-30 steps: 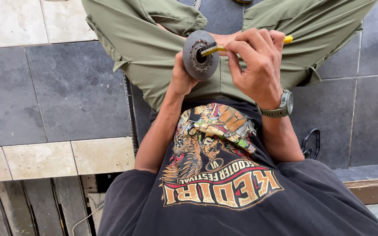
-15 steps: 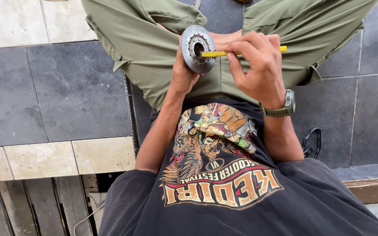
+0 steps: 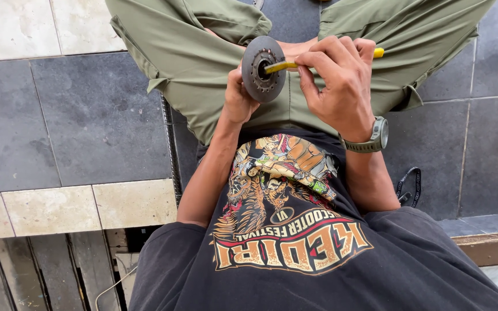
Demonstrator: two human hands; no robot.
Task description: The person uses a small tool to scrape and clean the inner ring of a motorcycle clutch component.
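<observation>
Yellow tool (image 3: pixel 280 65) mostly hidden under right hand (image 3: pixel 335 83)

We wear a black short-sleeved T-shirt (image 3: pixel 295 253) with an orange-and-cream graphic print, olive-green trousers (image 3: pixel 185 52), and an olive-grey wristwatch (image 3: pixel 373 137) on our right wrist.

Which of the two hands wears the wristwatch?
The right hand, gripping the yellow-handled tool; a grey-green wristwatch sits on its wrist. The left hand, holding the round metal disc, is bare-wristed.
</observation>
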